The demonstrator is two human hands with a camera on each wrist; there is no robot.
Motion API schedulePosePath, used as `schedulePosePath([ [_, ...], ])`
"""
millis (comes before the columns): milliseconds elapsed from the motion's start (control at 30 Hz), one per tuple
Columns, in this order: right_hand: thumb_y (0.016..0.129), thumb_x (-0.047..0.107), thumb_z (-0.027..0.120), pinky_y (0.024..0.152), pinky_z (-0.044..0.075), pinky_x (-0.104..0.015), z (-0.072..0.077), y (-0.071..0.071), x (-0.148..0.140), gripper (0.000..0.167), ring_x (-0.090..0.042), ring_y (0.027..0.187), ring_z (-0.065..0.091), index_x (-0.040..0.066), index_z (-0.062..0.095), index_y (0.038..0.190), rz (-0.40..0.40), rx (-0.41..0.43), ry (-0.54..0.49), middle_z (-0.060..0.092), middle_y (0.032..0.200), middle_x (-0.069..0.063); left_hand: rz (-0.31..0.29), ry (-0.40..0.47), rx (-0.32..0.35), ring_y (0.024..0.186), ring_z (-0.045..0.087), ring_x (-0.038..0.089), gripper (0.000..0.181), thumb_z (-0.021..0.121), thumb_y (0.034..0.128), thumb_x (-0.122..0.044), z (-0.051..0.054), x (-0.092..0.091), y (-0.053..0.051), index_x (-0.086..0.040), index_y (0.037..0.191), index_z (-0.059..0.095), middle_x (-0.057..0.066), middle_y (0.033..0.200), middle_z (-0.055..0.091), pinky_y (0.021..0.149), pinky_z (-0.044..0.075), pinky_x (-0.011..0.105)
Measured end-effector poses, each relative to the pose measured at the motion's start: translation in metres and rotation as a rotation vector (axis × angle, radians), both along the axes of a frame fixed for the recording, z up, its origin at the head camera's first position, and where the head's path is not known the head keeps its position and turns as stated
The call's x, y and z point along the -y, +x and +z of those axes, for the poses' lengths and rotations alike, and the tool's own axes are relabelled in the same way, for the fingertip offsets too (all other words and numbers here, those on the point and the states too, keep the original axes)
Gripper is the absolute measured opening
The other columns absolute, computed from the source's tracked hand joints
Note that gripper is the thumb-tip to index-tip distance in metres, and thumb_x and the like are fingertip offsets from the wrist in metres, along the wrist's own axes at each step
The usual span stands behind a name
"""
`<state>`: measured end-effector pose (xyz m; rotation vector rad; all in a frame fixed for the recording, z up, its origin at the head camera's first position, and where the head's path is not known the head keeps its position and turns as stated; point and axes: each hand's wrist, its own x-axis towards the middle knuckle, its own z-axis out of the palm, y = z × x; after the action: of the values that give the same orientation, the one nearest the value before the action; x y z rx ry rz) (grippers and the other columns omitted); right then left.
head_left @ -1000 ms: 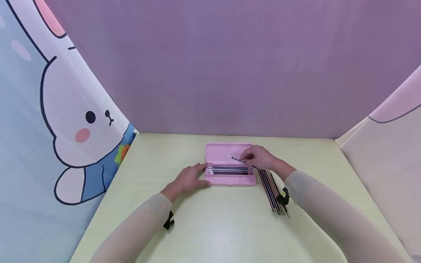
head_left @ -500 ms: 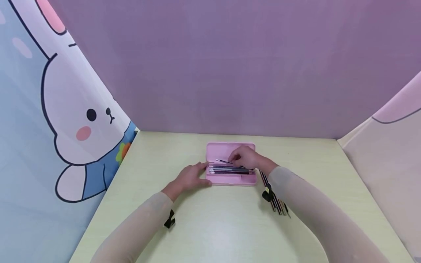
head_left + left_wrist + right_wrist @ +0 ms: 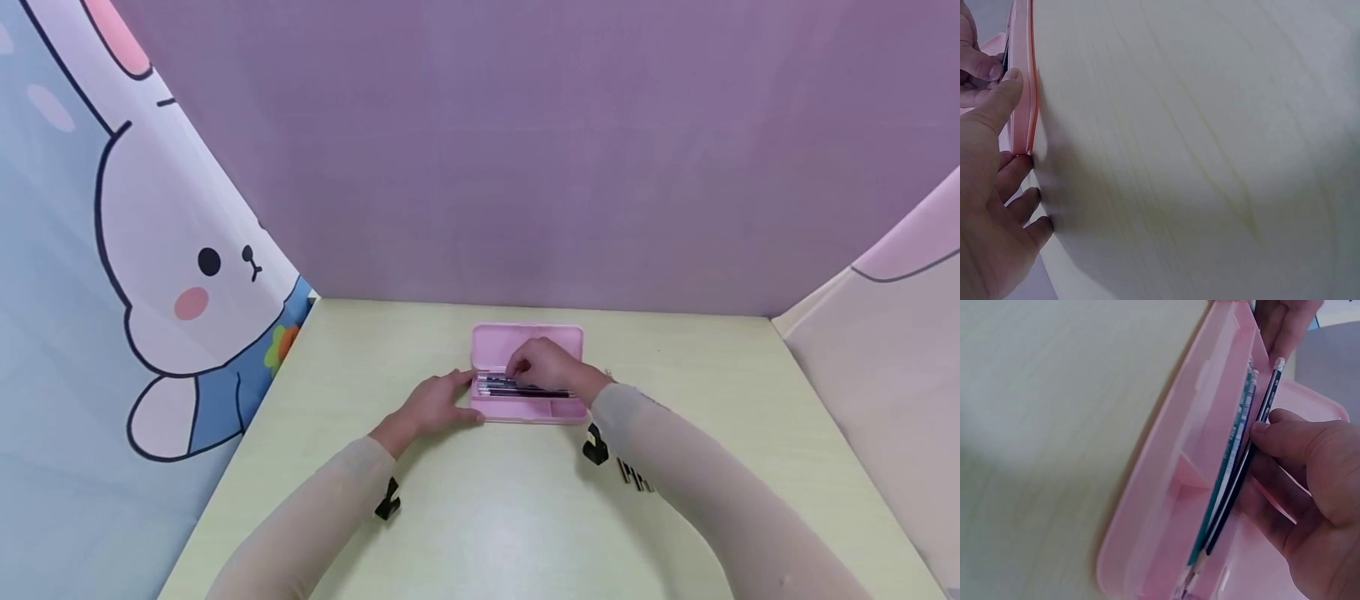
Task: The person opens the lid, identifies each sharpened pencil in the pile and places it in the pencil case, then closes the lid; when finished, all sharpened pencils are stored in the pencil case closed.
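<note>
A pink pencil case lies with its lid raised at the back, and several pencils line its rear compartment. My left hand holds the case's left end, thumb at the front corner and fingers towards the hinge. Over the tray, my right hand pinches a dark pencil with a pale eraser end between thumb and fingers. That pencil slants down beside a green pencil and others, its point low in the case. In the head view my right hand hides part of the row.
More pencils lie on the table to the right, mostly hidden beneath my right sleeve. A small divider splits the case's front compartment. A purple partition rises behind the table; a rabbit-print cloth hangs at left.
My right hand has moved left and down with the pencil, from above the lid to the rear compartment. My left hand has stayed on the case's left end.
</note>
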<state>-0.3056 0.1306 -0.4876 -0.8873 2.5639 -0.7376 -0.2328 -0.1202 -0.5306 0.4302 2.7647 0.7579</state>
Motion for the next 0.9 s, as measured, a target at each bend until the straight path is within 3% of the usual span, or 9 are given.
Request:
schedulePosePath([
  [533, 0.089, 0.008, 0.077, 0.097, 0.056, -0.036, -0.004, 0.007, 0.005, 0.016, -0.013, 0.096, 0.071, 0.019, 0.083, 0.099, -0.005, -0.107, 0.1, 0.079, 0.098, 0.005, -0.011, -0.025, -0.002, 0.14, 0.052, 0.034, 0.095, 0.079, 0.0835, -0.058, 0.0, 0.001, 0.0, -0.022, 0.161, 0.037, 0.008, 0.157, 0.049, 0.116, 0.044, 0.049],
  [900, 0.09, 0.011, 0.079, 0.086, 0.061, -0.035, 0.005, 0.001, -0.034, 0.01, -0.014, 0.09, 0.071, 0.01, 0.081, 0.1, -0.059, -0.046, -0.078, 0.078, 0.096, 0.0, -0.011, -0.02, -0.001, 0.141, 0.051, 0.035, 0.095, 0.079, 0.0834, -0.058, 0.001, 0.001, 0.002, -0.022, 0.161, 0.037, 0.008, 0.158, 0.049, 0.116, 0.043, 0.051],
])
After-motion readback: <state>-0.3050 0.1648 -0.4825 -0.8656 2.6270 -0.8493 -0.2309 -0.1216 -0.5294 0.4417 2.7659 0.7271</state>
